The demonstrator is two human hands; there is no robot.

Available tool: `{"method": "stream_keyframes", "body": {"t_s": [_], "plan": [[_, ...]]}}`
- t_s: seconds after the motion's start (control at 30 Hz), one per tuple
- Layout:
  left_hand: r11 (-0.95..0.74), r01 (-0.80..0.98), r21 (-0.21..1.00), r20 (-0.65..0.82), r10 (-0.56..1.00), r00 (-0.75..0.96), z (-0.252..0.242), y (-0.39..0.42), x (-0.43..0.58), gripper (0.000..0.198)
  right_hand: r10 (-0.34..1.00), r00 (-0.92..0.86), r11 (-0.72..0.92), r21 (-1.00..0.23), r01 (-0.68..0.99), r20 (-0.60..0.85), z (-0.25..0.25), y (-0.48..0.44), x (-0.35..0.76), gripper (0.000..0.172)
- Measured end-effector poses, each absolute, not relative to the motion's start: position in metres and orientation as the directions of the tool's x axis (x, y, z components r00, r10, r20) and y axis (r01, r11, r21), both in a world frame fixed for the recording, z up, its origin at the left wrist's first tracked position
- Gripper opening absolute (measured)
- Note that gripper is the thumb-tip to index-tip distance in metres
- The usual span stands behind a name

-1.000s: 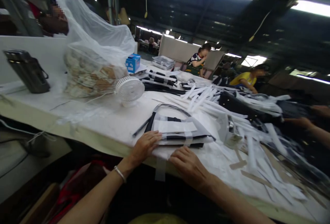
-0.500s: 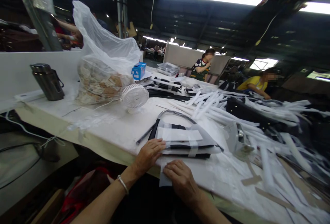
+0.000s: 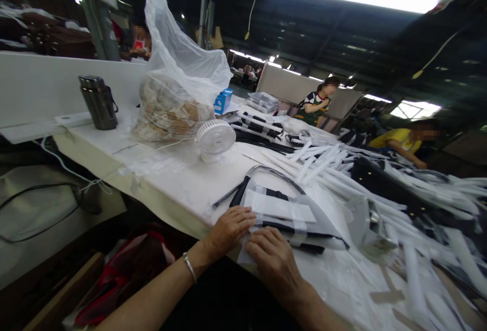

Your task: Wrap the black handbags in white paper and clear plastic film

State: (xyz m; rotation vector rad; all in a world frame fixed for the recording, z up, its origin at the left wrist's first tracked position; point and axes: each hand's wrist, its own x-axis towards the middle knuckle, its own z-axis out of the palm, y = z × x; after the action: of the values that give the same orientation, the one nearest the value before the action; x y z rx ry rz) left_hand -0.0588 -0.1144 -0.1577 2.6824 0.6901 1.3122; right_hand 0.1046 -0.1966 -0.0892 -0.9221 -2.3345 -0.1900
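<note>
Pale tabletop (image 3: 180, 181), layered black-and-white bundle (image 3: 283, 210), left hand (image 3: 229, 230) flat at its edge, right hand (image 3: 273, 256) curled, grip unclear.

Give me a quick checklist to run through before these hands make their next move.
1. Left hand at the bundle: ok, by its near-left corner.
2. Right hand nearby: ok, at the bundle's near edge.
3. Right hand's grip firm: cannot tell, fingertips hidden.
4. Bundle resting on the table: ok.
5. Fan away from both hands: ok.
6. White strips tidy: not ok, heaped loosely.
</note>
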Motion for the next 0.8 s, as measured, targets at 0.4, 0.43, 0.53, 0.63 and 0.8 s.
{"method": "stream_keyframes", "body": {"t_s": [0.4,0.43,0.53,0.63,0.8], "plan": [[-0.731,0.463,0.501,0.615,0.677,0.405,-0.134,-0.127,-0.044,0.01,0.958,-0.255,0.286,-0.444,0.849,0.13,-0.063,-0.121,0.131,0.024],[-0.705,0.493,0.51,0.627,0.697,0.348,-0.135,-0.127,-0.038,0.009,0.959,-0.249,0.283,-0.456,0.844,0.135,-0.064,-0.118,0.131,0.023],[-0.643,0.559,0.523,0.652,0.724,0.224,-0.136,-0.125,-0.024,0.014,0.953,-0.24,0.298,-0.445,0.845,0.184,-0.068,-0.111,0.135,0.021],[-0.601,0.633,0.487,0.662,0.728,0.182,-0.136,-0.123,-0.017,0.016,0.955,-0.215,0.286,-0.457,0.842,0.203,-0.076,-0.105,0.14,0.019],[-0.564,0.711,0.42,0.658,0.729,0.189,-0.135,-0.121,-0.015,0.018,0.98,-0.127,0.189,-0.516,0.836,0.153,-0.085,-0.097,0.144,0.015]]}}
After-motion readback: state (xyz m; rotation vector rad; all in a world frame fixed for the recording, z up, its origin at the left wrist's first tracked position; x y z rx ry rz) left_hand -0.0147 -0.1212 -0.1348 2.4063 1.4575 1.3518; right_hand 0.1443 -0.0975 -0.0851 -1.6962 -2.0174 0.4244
